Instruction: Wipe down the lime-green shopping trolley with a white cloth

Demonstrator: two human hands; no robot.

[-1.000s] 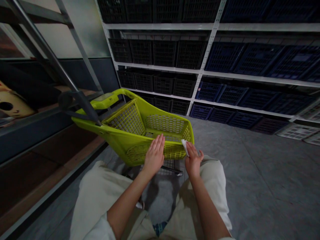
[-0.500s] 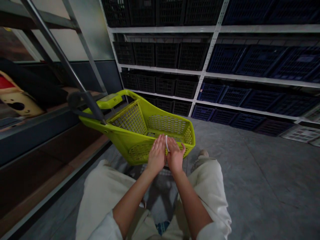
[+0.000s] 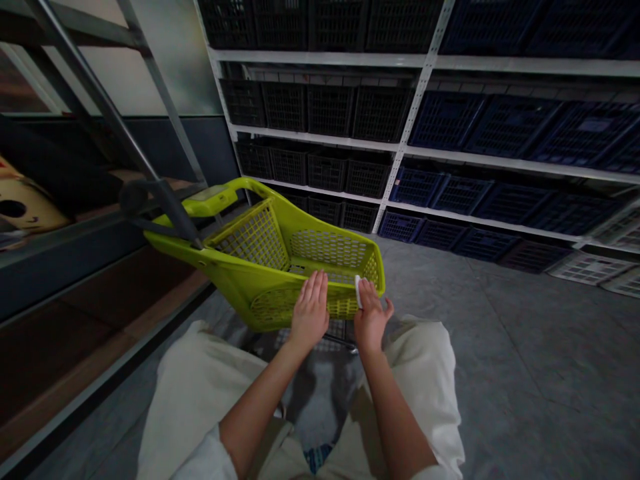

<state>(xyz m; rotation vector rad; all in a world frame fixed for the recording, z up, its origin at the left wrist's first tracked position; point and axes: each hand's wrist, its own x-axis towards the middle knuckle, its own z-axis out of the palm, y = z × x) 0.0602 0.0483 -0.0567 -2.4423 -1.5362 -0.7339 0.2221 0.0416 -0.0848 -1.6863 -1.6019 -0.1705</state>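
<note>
A lime-green plastic shopping cart (image 3: 235, 267) with perforated sides stands in front of my knees. My left hand (image 3: 311, 313) lies with its fingers stretched out and side by side at the near side of the basket, just under the rim; whether it presses on the plastic I cannot tell. To its right, my right hand (image 3: 370, 317) holds a small white cloth-like piece (image 3: 358, 291) at the near side, close to the front corner. Only the left edge of this piece shows; the fingers cover the rest. The right thumb sticks out to the side.
White metal shelving (image 3: 400, 150) runs along the back, filled with black crates (image 3: 330, 110) and blue crates (image 3: 450, 120). At left, a metal-framed bench or rack (image 3: 30, 260) carries a yellow plush-looking item (image 3: 30, 200). Grey floor (image 3: 500, 373) extends to the right.
My hands, side by side before, have come apart. The right hand has moved right along the cart's near side with the white piece; the left hand has stayed about where it was.
</note>
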